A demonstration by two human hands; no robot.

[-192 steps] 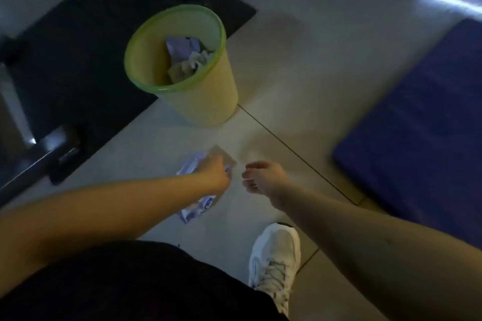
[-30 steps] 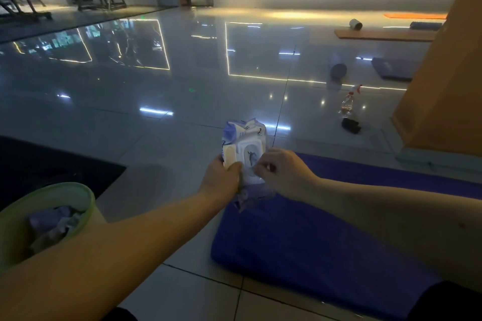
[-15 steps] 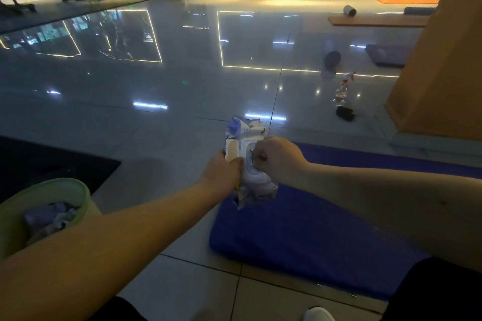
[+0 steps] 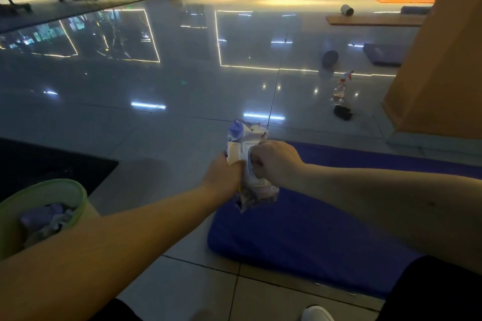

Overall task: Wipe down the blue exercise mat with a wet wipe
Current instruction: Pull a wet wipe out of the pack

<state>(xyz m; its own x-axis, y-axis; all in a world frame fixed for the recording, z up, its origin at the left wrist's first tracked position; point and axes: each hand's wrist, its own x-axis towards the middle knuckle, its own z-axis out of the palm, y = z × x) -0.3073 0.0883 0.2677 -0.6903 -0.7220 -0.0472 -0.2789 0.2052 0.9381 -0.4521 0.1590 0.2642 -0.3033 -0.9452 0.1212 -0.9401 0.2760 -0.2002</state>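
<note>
Blue exercise mat (image 4: 313, 237): flat on the floor at 4 o'clock, not yet wiped, we judge.
Wipe pack (image 4: 246, 135): centre, above the mat's 10 o'clock corner.
Left hand (image 4: 224, 174): grips the pack's side.
Right hand (image 4: 276, 161): curled, pinching at the pack's front, tighter than a second ago. We see no wipe drawn yet.
Green bin (image 4: 78, 195): 8 o'clock.

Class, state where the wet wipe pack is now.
Head view, centre: the wet wipe pack is gripped between the left hand and right hand, above the blue mat's left end.
</note>
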